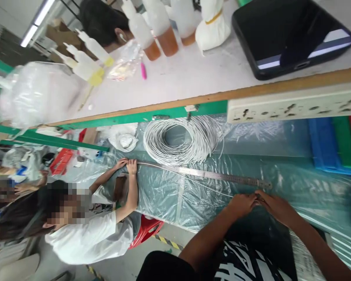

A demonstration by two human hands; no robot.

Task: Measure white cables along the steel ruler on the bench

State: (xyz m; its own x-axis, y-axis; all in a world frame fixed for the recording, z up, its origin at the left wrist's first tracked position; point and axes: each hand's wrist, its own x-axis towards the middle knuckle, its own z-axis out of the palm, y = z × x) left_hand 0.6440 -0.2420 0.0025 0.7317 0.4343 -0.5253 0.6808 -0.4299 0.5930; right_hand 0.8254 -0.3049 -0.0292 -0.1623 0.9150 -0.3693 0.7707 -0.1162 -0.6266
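**Thin wire stretched along the ruler**

While a co-worker's hands [128, 166] pin the far end, the left hand [242, 203] and right hand [276, 207] meet fingertip to fingertip, both pinched on a thin white wire [204, 186] at the near end of the long steel ruler [210, 175]. Beyond the hands lies the loose white wire coil [183, 140]. The wire looks light, limp and slick, so it is best gripped firmly at its ends, on the clear plastic sheet [163, 195]

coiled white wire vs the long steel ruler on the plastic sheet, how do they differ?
The coiled white wire is wound into a loose round bundle; the steel ruler lies as one long, slightly bowed strip. The wire is white, the ruler grey metal with markings. Hands hold both ends of the ruler; none touch the coil. Both rest on the plastic sheet.
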